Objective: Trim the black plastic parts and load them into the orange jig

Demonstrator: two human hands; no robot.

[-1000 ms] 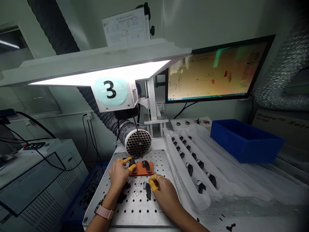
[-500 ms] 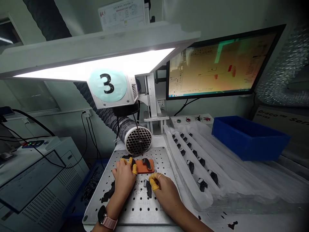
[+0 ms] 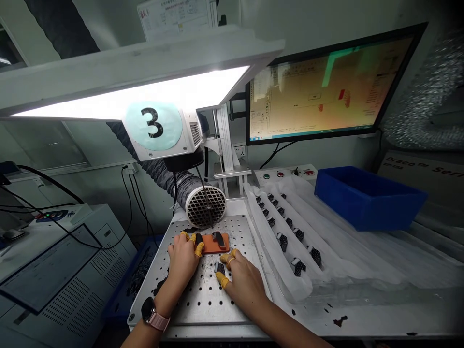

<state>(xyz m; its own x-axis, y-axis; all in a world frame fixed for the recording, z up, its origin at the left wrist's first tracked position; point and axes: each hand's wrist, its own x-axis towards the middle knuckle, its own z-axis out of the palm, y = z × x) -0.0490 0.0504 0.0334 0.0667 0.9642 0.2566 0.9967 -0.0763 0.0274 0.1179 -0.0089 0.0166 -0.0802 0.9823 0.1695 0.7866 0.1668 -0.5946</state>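
Note:
An orange fixture block (image 3: 216, 244) lies on the perforated metal plate (image 3: 203, 299), with a small dark part (image 3: 219, 238) seated on its right half. My left hand (image 3: 184, 258), yellow finger cots on its fingertips, rests at the block's left end with fingers curled against it. My right hand (image 3: 241, 280), also in finger cots, pinches a small dark part (image 3: 219, 267) just in front of the block. A pink-strapped watch sits on my left wrist.
A ribbed extraction hose with a mesh mouth (image 3: 205, 207) opens behind the block, under the laser head marked 3 (image 3: 154, 128). White foam strips (image 3: 290, 241) with several dark parts lie right; beyond them a blue bin (image 3: 366, 198) and a monitor (image 3: 326, 87). Loose dark scraps lie left.
My right hand has moved forward and closed on the small dark part in front of the block. My left hand stays at the block's left end. The camera has tilted slightly.

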